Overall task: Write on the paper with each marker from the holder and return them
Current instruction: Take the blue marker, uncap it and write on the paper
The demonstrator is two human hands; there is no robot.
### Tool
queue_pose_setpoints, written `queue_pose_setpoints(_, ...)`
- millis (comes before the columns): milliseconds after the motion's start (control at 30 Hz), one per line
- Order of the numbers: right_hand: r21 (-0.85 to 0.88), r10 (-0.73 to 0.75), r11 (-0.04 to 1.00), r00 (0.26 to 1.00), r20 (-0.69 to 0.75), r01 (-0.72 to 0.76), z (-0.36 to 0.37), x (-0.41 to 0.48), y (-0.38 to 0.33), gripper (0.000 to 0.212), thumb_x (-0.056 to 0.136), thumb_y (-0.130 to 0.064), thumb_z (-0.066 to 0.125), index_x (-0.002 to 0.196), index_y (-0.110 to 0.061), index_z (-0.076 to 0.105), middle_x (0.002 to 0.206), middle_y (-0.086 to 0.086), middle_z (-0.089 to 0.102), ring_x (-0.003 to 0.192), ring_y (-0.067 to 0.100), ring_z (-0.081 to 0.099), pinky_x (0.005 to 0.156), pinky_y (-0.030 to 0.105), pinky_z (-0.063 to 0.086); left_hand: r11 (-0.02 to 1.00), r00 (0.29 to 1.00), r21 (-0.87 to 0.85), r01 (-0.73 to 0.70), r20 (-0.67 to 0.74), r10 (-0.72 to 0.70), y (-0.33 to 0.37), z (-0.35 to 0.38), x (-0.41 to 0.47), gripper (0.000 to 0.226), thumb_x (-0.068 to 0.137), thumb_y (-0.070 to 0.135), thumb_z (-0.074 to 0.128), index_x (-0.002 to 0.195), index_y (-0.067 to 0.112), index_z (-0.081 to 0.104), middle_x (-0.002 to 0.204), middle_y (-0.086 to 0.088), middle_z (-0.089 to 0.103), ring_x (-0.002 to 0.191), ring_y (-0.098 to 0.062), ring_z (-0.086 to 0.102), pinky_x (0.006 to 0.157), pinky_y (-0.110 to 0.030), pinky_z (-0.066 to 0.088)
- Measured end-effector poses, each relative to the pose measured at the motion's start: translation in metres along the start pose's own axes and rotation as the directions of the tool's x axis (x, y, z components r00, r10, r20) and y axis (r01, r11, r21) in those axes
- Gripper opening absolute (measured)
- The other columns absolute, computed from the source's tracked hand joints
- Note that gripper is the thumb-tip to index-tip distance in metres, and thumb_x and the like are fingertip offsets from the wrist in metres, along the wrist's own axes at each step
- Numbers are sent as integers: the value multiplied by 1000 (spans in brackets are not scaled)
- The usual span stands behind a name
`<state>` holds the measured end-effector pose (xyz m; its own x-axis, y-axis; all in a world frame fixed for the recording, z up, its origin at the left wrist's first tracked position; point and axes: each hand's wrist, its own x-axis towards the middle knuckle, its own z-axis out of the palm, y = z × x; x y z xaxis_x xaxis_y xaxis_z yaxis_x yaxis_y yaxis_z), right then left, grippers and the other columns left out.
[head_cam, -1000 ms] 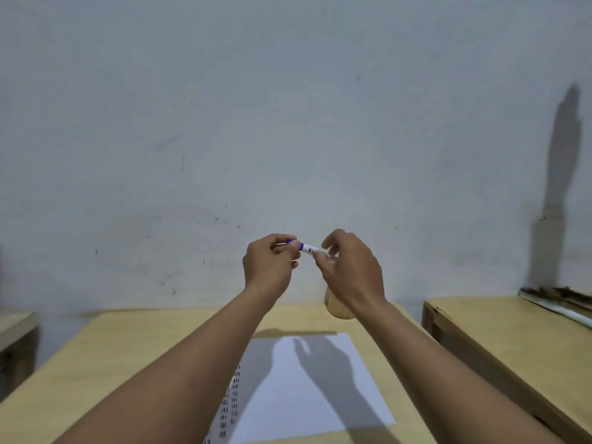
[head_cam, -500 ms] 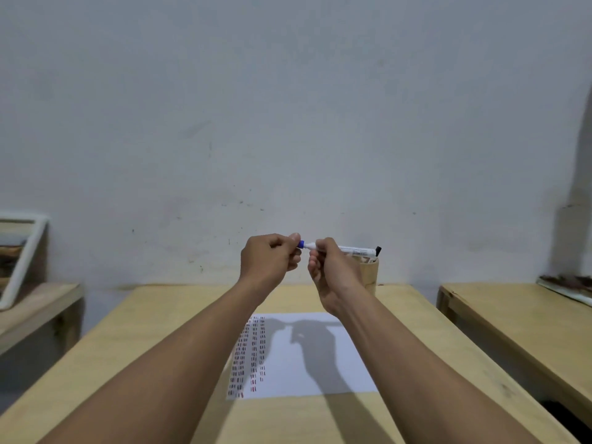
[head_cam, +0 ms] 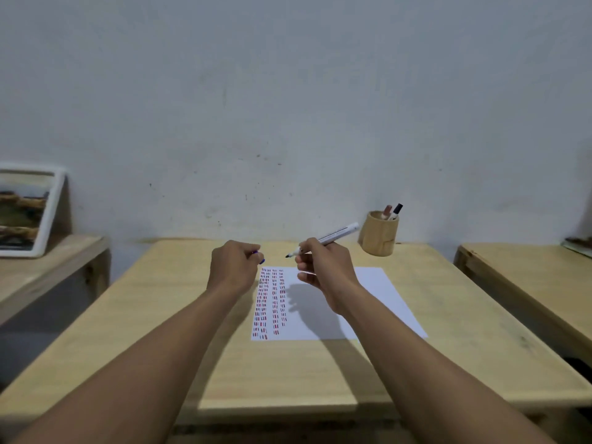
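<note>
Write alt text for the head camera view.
Above a marked paper on a wooden table, the right hand holds an uncapped marker; the left hand holds its blue cap. A holder stands behind.

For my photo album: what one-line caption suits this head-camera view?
Right hand holds an uncapped marker above the paper, left hand grips its blue cap, holder behind.

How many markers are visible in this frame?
3: an uncapped white-barrelled marker in the right hand; a red-capped marker and black-capped marker in the round wooden holder. Others may be hidden inside.
</note>
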<state>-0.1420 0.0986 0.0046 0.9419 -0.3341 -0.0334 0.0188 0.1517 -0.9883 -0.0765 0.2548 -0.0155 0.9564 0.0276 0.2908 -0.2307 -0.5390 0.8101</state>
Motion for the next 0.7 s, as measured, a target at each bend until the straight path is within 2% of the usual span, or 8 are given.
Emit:
queue_pose_setpoints(100, -74, -6, 997, 1000, 15, 7, -2, -5, 14, 14, 89, -10, 62, 88, 1, 71, 73, 10, 63, 60, 16, 58, 54, 25, 54, 995, 999, 88, 35, 22, -37, -24, 3, -7, 28, 96, 13, 60, 120, 12, 73, 106, -3, 75, 86, -14, 69, 69, -16, 46)
queue_pose_setpoints(167, -159, -35, 987, 999, 16, 37, -5, -9, 23, 16, 89, -11, 67, 90, 4, 73, 70, 9, 64, 59, 16, 57, 52, 24, 53, 977, 999, 211, 32, 27, -39, -39, 6, -10, 31, 95, 17, 59, 123, 19, 72, 110, -1, 76, 96, -20, 71, 75, -24, 47)
queue_pose_setpoints(233, -270, -73, 960, 997, 11, 73, -9, -13, 32, 17, 89, -16, 69, 85, 0, 74, 67, 6, 65, 54, 14, 57, 51, 25, 52, 954, 999, 298, 26, 30, -37, -49, 8, -13, 33, 97, 19, 59, 127, 22, 70, 118, 0, 74, 106, -23, 68, 76, -25, 42)
queue_pose_setpoints(300, -349, -96, 933, 995, 0, 90, -11, -14, 40, 20, 88, -21, 69, 87, -2, 73, 67, 5, 67, 51, 13, 59, 51, 27, 52, 940, 999, 340, 13, 35, -27, -53, 10, -14, 33, 98, 21, 58, 129, 24, 68, 123, 2, 73, 112, -23, 66, 76, -25, 39)
queue_pose_setpoints(400, -388, -100, 917, 995, 0, 92, -12, -17, 46, 24, 88, -25, 67, 96, -3, 70, 70, 5, 70, 53, 14, 63, 53, 30, 55, 927, 998, 375, -8, 60, -15, -51, 8, -16, 41, 99, 25, 57, 140, 26, 59, 131, -1, 68, 121, -27, 60, 83, -31, 45)
queue_pose_setpoints(467, -398, -96, 913, 995, 12, 93, -12, -19, 48, 24, 89, -24, 66, 100, -3, 69, 71, 4, 71, 56, 14, 65, 54, 30, 56, 919, 996, 393, -11, 85, -25, -48, 5, -19, 52, 99, 27, 57, 149, 25, 46, 133, -3, 66, 123, -29, 58, 89, -35, 46)
queue_pose_setpoints(600, -509, -97, 856, 995, 17, 92, -11, -23, 53, 24, 83, -27, 68, 94, -6, 68, 70, 4, 73, 53, 16, 67, 58, 39, 61, 890, 992, 456, -12, 116, -46, -47, 2, -34, 62, 101, 28, 50, 157, 18, 27, 126, -7, 65, 119, -31, 58, 85, -37, 44)
queue_pose_setpoints(700, -542, -109, 836, 994, -23, 80, -10, -28, 62, 18, 83, -26, 68, 88, -9, 67, 66, 0, 71, 50, 10, 62, 52, 30, 50, 844, 983, 535, -37, 173, -67, -50, 0, -45, 51, 104, 32, 36, 150, 13, 36, 125, -10, 63, 120, -33, 56, 94, -42, 42)
